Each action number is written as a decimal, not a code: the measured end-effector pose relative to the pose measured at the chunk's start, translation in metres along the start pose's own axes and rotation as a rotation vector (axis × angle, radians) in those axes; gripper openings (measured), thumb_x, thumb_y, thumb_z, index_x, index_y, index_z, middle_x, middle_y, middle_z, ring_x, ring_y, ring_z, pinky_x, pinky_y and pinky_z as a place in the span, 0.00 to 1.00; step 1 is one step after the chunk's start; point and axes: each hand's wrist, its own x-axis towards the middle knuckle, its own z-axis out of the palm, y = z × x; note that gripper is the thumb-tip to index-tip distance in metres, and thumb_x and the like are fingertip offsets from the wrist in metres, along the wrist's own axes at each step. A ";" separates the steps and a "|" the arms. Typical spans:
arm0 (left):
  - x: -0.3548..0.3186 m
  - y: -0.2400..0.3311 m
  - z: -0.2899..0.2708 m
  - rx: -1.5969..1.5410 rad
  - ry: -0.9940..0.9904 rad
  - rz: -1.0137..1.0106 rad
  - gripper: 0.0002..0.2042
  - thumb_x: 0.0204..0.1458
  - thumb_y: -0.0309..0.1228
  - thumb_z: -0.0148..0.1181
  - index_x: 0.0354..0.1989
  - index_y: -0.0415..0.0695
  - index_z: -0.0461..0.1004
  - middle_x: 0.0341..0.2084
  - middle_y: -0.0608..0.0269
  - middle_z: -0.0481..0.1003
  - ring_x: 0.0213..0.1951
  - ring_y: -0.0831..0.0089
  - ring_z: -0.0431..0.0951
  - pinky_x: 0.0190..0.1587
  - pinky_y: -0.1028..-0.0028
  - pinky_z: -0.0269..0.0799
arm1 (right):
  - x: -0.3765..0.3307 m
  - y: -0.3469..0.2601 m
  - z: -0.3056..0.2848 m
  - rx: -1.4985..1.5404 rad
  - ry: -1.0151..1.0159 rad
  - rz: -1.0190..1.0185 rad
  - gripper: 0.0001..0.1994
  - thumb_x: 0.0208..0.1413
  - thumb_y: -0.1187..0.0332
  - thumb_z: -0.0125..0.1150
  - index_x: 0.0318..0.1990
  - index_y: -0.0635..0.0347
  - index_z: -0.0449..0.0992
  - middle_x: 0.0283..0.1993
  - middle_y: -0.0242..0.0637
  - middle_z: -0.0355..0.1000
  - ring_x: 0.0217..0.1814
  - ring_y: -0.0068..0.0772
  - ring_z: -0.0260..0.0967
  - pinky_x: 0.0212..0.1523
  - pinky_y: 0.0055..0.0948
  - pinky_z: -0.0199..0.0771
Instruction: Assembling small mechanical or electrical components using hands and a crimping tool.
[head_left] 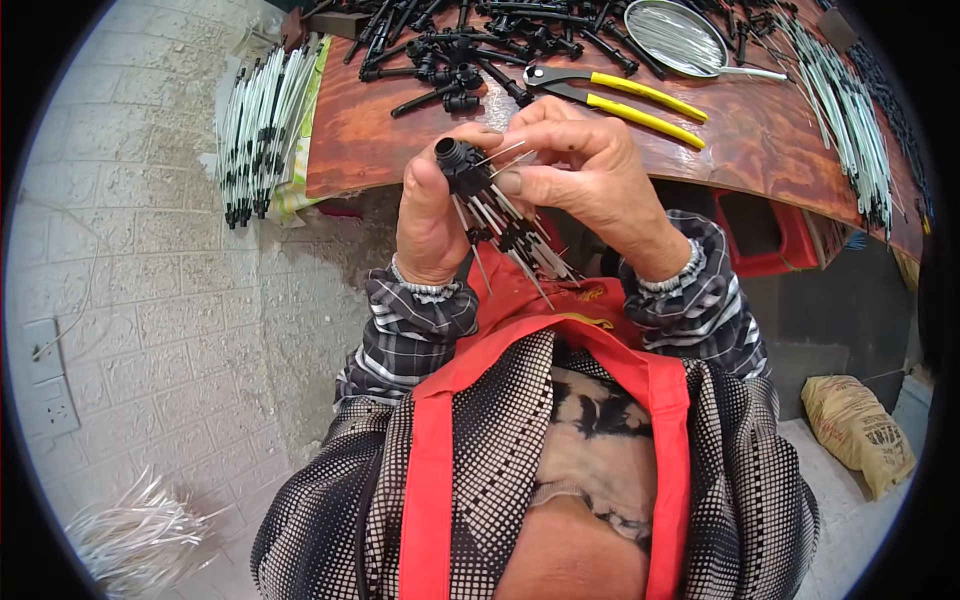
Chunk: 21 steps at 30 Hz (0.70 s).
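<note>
Above my lap, just off the table's near edge, I hold a black plastic hub (460,165) with an open round end. Many thin white rods (530,245) with black joints hang from it, like a folded umbrella frame. My left hand (428,215) is wrapped round the hub's side, its thumb by the round mouth. On the other side my right hand (590,170) pinches a thin metal wire (505,150) that sticks out at the hub. The far ends of the rods dangle over my red apron (600,345).
On the brown table (370,145) lie yellow-handled pliers (648,94), several black tubular parts (430,75), and a pan (750,73) of thin wires. White rod bundles overhang its left (262,140) and right (850,130). A red stool (795,245) and a sack (860,430) are right.
</note>
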 end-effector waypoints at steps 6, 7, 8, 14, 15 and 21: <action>0.000 -0.003 -0.006 -0.066 -0.088 -0.019 0.33 0.55 0.60 0.52 0.51 0.37 0.69 0.36 0.50 0.77 0.34 0.62 0.81 0.34 0.68 0.80 | 0.003 0.000 -0.001 0.082 -0.031 0.033 0.10 0.51 0.77 0.66 0.41 0.68 0.78 0.46 0.33 0.65 0.32 0.18 0.69 0.29 0.16 0.72; 0.001 -0.004 -0.007 -0.084 -0.134 -0.018 0.33 0.55 0.60 0.52 0.51 0.37 0.69 0.37 0.51 0.76 0.34 0.63 0.81 0.35 0.68 0.80 | 0.003 -0.001 -0.002 0.096 -0.051 0.047 0.09 0.51 0.77 0.65 0.41 0.68 0.77 0.47 0.34 0.65 0.32 0.18 0.69 0.29 0.16 0.72; 0.002 -0.005 -0.009 -0.103 -0.179 -0.017 0.33 0.55 0.59 0.52 0.50 0.37 0.69 0.39 0.51 0.76 0.33 0.64 0.80 0.36 0.68 0.80 | 0.004 0.000 -0.002 0.110 -0.072 0.061 0.09 0.52 0.77 0.65 0.40 0.68 0.77 0.47 0.34 0.65 0.33 0.18 0.68 0.29 0.16 0.72; 0.002 -0.006 -0.015 0.014 -0.153 -0.042 0.32 0.53 0.62 0.52 0.52 0.45 0.68 0.43 0.49 0.74 0.40 0.56 0.79 0.39 0.60 0.79 | 0.007 0.005 -0.009 -0.031 -0.101 0.002 0.05 0.50 0.76 0.63 0.34 0.67 0.74 0.41 0.35 0.68 0.28 0.19 0.68 0.25 0.18 0.69; 0.002 -0.007 -0.014 0.013 -0.134 -0.037 0.31 0.53 0.61 0.53 0.52 0.44 0.69 0.44 0.50 0.74 0.41 0.57 0.78 0.41 0.60 0.78 | 0.007 0.007 -0.012 -0.046 -0.124 0.022 0.08 0.52 0.72 0.64 0.36 0.67 0.74 0.44 0.35 0.67 0.32 0.18 0.68 0.27 0.17 0.70; 0.001 -0.004 0.000 0.022 0.001 0.048 0.33 0.53 0.59 0.56 0.47 0.35 0.72 0.43 0.55 0.75 0.43 0.68 0.78 0.45 0.70 0.77 | 0.009 0.007 -0.009 -0.229 -0.129 -0.123 0.10 0.55 0.67 0.63 0.38 0.65 0.73 0.49 0.37 0.67 0.41 0.21 0.68 0.39 0.21 0.72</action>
